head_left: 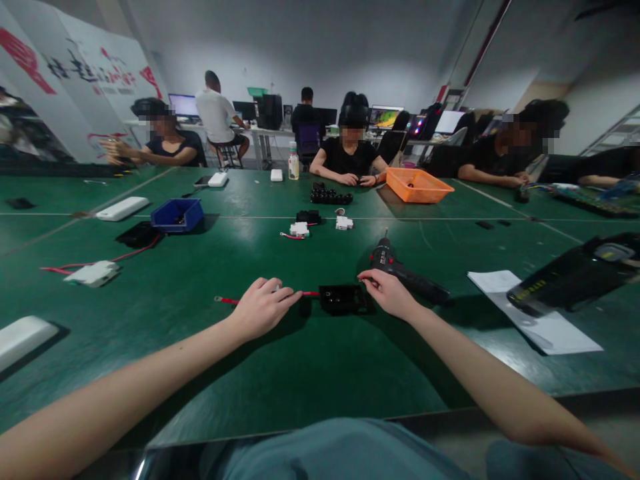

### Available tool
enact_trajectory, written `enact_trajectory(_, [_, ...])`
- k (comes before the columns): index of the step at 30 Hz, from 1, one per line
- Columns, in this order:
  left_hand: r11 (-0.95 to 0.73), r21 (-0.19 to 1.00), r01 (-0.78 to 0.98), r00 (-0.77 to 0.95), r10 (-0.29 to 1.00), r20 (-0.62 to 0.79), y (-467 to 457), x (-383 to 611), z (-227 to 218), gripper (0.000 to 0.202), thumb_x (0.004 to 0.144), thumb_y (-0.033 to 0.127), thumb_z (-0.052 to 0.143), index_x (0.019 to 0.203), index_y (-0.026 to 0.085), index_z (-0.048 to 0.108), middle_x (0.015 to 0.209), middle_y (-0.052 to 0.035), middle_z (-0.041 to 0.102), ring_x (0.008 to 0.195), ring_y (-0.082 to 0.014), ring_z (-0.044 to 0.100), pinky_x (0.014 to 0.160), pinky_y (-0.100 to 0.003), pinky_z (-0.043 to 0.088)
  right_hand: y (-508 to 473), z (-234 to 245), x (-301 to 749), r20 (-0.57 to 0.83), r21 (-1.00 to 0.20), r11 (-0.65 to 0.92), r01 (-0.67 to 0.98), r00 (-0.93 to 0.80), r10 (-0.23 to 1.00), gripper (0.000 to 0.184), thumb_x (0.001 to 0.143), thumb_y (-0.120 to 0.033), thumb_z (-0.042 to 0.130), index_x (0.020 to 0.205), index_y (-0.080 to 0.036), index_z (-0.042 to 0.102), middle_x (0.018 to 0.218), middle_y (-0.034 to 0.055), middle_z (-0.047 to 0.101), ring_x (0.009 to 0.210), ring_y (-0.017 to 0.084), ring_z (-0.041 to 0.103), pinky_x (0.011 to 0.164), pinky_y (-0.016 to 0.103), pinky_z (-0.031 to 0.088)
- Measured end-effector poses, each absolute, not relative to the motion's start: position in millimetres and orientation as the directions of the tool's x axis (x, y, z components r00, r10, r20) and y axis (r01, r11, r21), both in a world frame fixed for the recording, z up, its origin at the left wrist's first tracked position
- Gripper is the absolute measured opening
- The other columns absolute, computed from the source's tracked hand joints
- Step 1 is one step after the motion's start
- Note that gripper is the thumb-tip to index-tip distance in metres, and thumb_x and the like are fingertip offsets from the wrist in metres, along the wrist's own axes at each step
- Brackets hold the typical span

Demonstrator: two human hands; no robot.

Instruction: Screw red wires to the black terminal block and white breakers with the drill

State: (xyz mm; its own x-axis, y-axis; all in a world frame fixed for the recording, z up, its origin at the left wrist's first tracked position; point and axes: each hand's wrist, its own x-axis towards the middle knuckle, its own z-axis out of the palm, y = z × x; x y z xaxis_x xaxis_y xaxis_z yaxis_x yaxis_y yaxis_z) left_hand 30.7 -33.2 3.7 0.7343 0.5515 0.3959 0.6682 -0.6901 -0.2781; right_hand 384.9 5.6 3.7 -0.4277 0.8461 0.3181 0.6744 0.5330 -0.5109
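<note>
Teal clothing [335,453] lies nearest; left hand [265,308] covers red wire [311,294] (grip unclear); right hand [389,293] pinches a tiny piece [362,279], small enough to slip.

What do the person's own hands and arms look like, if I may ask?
The left hand and right hand are both ungloved, with bare wrists. The left forearm and right forearm are also bare where they show. Teal-grey clothing appears at the bottom edge.
</note>
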Motion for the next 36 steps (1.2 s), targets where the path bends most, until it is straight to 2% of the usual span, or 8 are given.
enact_trajectory(6, [-0.694,-0.27,0.667,0.733,0.549,0.401,-32.9,29.1,3.8,0.034,0.097,0.022,0.051,0.129,0.024,0.063,0.11,-0.0065,0.072,0.096,-0.0217,0.058,0.075,-0.037,0.04,7.5,2.5,385.4,0.29,-0.539,0.505,0.674,-0.415,0.862,0.025,0.098,-0.026,0.048,0.111,-0.02,0.068,0.109,0.0081,0.074,0.094,0.023,0.07,0.083,0.039,0.056])
enact_trajectory(15, [-0.694,-0.262,0.671,0.73,0.554,0.401,-34.1,31.4,6.7,0.034,0.096,0.021,0.052,0.128,0.024,0.064,0.108,-0.0075,0.072,0.095,-0.0217,0.058,0.074,-0.036,0.04,7.9,1.4,387.0,0.293,-0.472,0.547,0.692,-0.462,0.837,0.024,0.097,-0.024,0.051,0.109,-0.022,0.071,0.11,0.0063,0.075,0.1,0.025,0.07,0.092,0.044,0.054])
enact_trajectory(18, [-0.692,-0.266,0.67,0.729,0.549,0.408,-34.1,31.4,6.6,0.034,0.095,0.021,0.053,0.127,0.024,0.065,0.107,-0.0078,0.072,0.095,-0.0215,0.059,0.073,-0.035,0.04,7.5,1.8,386.0,0.296,-0.474,0.545,0.692,-0.458,0.838,0.022,0.096,-0.024,0.052,0.108,-0.022,0.071,0.108,0.0062,0.075,0.096,0.024,0.07,0.088,0.041,0.055])
enact_trajectory(22, [-0.692,-0.263,0.673,0.727,0.551,0.41,-33.5,30.8,5.1,0.034,0.096,0.021,0.052,0.128,0.024,0.064,0.108,-0.0075,0.072,0.095,-0.0215,0.059,0.074,-0.036,0.04,6.3,3.3,384.8,0.276,-0.492,0.511,0.705,-0.431,0.859,0.022,0.095,-0.026,0.053,0.109,-0.022,0.069,0.104,0.0052,0.075,0.077,0.019,0.068,0.073,0.035,0.055])
enact_trajectory(24, [-0.691,-0.268,0.672,0.729,0.551,0.407,-33.5,30.8,4.8,0.034,0.097,0.021,0.051,0.128,0.024,0.064,0.108,-0.0072,0.072,0.095,-0.0216,0.058,0.075,-0.037,0.04,6.2,3.5,385.0,0.267,-0.492,0.498,0.715,-0.42,0.867,0.022,0.095,-0.026,0.053,0.11,-0.022,0.069,0.103,0.0047,0.075,0.073,0.018,0.067,0.07,0.033,0.055])
enact_trajectory(32, [-0.693,-0.279,0.665,0.738,0.555,0.383,-34.2,30.8,6.5,0.033,0.098,0.022,0.05,0.128,0.024,0.063,0.109,-0.0067,0.072,0.096,-0.0224,0.058,0.073,-0.037,0.037,6.8,2.5,386.6,0.27,-0.344,0.535,0.771,-0.465,0.843,0.022,0.098,-0.025,0.052,0.111,-0.023,0.07,0.105,0.0058,0.077,0.09,0.024,0.073,0.081,0.038,0.056])
enact_trajectory(36, [-0.691,-0.28,0.667,0.737,0.556,0.384,-34.1,30.5,5.8,0.033,0.098,0.022,0.05,0.128,0.023,0.063,0.11,-0.0067,0.072,0.097,-0.0226,0.057,0.073,-0.038,0.037,6.7,2.5,386.5,0.272,-0.276,0.523,0.806,-0.456,0.847,0.023,0.099,-0.026,0.052,0.112,-0.023,0.07,0.105,0.007,0.077,0.09,0.026,0.074,0.08,0.04,0.056])
